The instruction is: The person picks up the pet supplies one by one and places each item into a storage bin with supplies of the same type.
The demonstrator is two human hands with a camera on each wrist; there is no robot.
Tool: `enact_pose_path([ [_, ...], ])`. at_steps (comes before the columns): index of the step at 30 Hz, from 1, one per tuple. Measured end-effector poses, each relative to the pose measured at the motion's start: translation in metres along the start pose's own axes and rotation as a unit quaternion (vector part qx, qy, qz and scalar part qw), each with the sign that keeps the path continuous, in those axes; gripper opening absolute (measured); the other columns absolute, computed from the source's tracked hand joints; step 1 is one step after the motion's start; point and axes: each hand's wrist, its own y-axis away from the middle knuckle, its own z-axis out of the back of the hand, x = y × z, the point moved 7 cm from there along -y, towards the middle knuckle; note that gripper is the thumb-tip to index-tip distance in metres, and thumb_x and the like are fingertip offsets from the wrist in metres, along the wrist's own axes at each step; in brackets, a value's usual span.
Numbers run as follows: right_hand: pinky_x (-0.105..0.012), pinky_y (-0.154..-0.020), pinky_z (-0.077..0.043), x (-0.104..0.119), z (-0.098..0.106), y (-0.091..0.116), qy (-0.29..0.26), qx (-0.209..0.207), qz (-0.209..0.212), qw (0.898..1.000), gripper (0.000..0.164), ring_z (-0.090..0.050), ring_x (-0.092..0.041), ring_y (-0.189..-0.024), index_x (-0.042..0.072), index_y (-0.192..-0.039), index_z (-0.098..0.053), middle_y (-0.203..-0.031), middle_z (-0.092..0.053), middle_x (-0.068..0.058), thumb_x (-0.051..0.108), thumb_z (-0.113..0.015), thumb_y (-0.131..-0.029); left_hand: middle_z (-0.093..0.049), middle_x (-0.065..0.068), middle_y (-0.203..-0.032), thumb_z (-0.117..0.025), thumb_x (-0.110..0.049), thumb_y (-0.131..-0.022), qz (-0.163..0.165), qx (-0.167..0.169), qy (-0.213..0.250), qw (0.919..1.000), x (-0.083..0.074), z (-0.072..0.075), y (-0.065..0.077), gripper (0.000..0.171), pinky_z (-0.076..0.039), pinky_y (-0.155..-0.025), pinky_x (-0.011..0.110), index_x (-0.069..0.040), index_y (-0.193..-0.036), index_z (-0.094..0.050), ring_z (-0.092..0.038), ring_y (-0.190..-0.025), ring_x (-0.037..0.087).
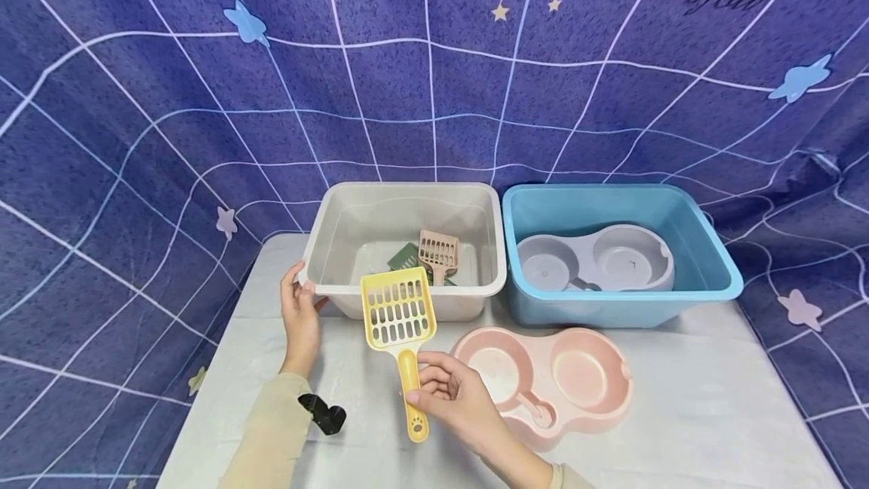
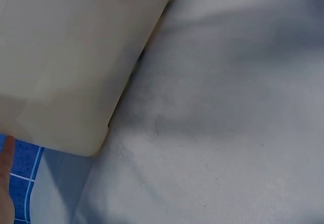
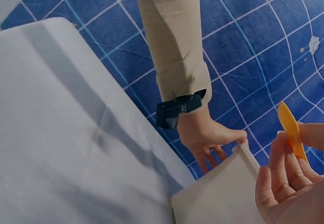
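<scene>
Scoop (image 1: pixel 402 343) (yellow), handle (image 1: pixel 409 372) in right grip (image 1: pixel 456 398)

A makeshift booth: star-printed blue cloth (image 1: pixel 468 89) hangs around a white-topped table (image 1: pixel 692 391).

I count one pale tub (image 1: pixel 462 308) and one blue tub (image 1: pixel 611 312), making two; one pink double bowl (image 1: pixel 541 358) and one grey double bowl (image 1: pixel 584 253), two again; my yellow scoop (image 1: pixel 406 359), one brown scoop (image 1: pixel 437 266) and, half hidden, perhaps a third, green scoop (image 1: pixel 403 256).
</scene>
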Motion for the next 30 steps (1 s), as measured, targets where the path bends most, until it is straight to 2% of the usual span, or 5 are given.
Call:
enact_pose_path([
  [8, -0.017, -0.074, -0.051, 0.005, 0.004, -0.007, 0.021, -0.001, -0.007, 1.0, 0.049, -0.062, -0.008, -0.081, -0.014, -0.127, -0.052, -0.097, -0.067, -0.013, -0.003, -0.072, -0.084, -0.048, 0.013, -0.135, -0.037, -0.013, -0.106, 0.001, -0.006, -0.011, 0.9999, -0.001, 0.0, 0.001, 0.042, -0.05, -0.091, 0.031, -0.013, -0.147, -0.037, -0.052, -0.116, 0.022],
  [13, -0.017, -0.074, -0.051, 0.008, 0.008, -0.011, 0.033, -0.008, -0.014, 0.999, 0.049, -0.061, -0.008, -0.082, -0.013, -0.128, -0.052, -0.097, -0.067, -0.011, -0.002, -0.072, -0.084, -0.049, 0.014, -0.136, -0.037, -0.013, -0.105, -0.003, -0.009, -0.012, 0.9999, -0.002, -0.003, 0.0, 0.042, -0.05, -0.09, 0.034, -0.014, -0.147, -0.038, -0.052, -0.116, 0.024],
  [21, -0.018, -0.074, -0.051, 0.014, 0.007, -0.017, 0.045, -0.001, -0.011, 0.999, 0.048, -0.061, -0.009, -0.082, -0.011, -0.128, -0.054, -0.097, -0.068, -0.011, -0.002, -0.072, -0.084, -0.049, 0.014, -0.135, -0.035, -0.011, -0.105, 0.006, -0.009, -0.013, 0.9999, 0.001, -0.002, 0.0, 0.043, -0.049, -0.087, 0.026, -0.015, -0.148, -0.037, -0.052, -0.114, 0.019],
  [30, -0.018, -0.073, -0.05, 0.023, 0.004, -0.021, 0.0, 0.012, 0.002, 1.0, 0.049, -0.061, -0.009, -0.081, -0.013, -0.128, -0.052, -0.095, -0.066, -0.006, -0.008, -0.069, -0.083, -0.048, 0.013, -0.135, -0.034, -0.014, -0.106, 0.022, 0.018, -0.027, 0.9992, -0.003, -0.002, 0.001, 0.045, -0.046, -0.095, 0.042, -0.016, -0.151, -0.032, -0.049, -0.119, 0.023],
])
